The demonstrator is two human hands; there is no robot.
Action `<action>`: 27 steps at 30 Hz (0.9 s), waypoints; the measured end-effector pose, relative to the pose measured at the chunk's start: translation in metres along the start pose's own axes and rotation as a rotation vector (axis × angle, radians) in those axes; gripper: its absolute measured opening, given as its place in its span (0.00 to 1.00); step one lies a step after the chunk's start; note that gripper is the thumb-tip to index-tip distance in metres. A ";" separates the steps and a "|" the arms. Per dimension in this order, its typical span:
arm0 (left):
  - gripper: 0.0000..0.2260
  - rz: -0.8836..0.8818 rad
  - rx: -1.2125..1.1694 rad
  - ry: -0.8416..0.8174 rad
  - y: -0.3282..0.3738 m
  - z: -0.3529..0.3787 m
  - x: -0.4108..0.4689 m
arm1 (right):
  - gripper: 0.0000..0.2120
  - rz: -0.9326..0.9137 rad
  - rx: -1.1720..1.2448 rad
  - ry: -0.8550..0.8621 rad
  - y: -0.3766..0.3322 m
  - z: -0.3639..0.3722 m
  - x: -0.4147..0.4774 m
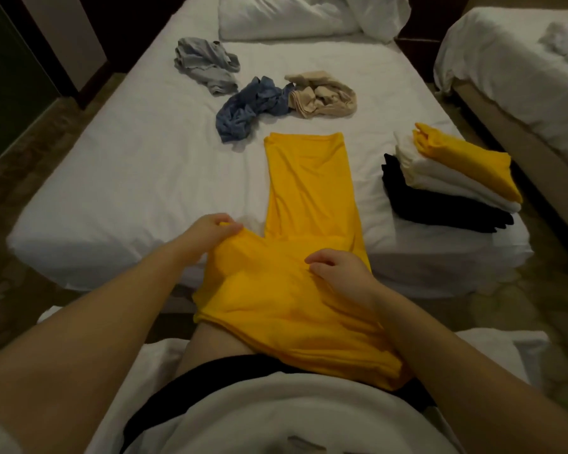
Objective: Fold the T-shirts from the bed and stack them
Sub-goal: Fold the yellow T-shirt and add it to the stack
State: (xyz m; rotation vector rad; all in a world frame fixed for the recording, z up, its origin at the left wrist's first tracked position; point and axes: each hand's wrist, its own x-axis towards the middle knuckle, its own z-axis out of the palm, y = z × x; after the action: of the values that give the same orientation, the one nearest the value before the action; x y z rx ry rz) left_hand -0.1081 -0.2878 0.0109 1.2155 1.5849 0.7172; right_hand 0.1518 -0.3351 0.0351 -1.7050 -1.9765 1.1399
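The bed (145,178) fills most of the view. The yellow T-shirt (309,198) runs down its middle from 12 to 6 o'clock, the near end hanging off the edge onto the person's lap. The left hand (210,232) pinches a loose flap at 9 o'clock of the shirt. The right hand (338,270), fingers bent, seems to grip a crease near the middle.

The flap likely needs carrying across toward 3 o'clock, kept taut so the edges line up, while the right hand pins the fold line.

The folded stack (446,188) waits at 3 o'clock, well apart. A blue shirt (246,109), beige shirt (322,96) and grey shirt (204,65) lie crumpled toward 12 o'clock, clear of the fold.
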 end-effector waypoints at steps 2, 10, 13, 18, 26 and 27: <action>0.10 -0.064 -0.023 -0.004 -0.008 -0.007 -0.005 | 0.11 0.007 0.003 0.001 0.000 0.000 0.001; 0.25 -0.382 -0.256 0.059 -0.051 0.029 -0.012 | 0.14 0.000 -0.116 -0.051 -0.001 -0.006 -0.009; 0.30 -0.441 -0.303 -0.032 -0.051 0.021 -0.023 | 0.17 0.007 -0.280 -0.035 0.012 -0.011 -0.017; 0.16 -0.447 -0.212 -0.223 -0.062 0.003 -0.053 | 0.28 0.032 -0.390 -0.126 0.023 -0.003 -0.046; 0.12 -0.393 -0.253 -0.116 -0.041 -0.026 -0.084 | 0.32 -0.164 -0.621 -0.271 -0.012 0.010 -0.069; 0.13 -0.371 -0.228 -0.081 -0.035 -0.030 -0.085 | 0.31 -0.188 -0.650 -0.315 -0.021 0.017 -0.070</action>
State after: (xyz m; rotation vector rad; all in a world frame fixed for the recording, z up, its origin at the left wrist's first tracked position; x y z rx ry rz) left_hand -0.1466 -0.3759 0.0198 0.7482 1.5570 0.5801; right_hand 0.1443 -0.4059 0.0581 -1.6153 -2.8710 0.7783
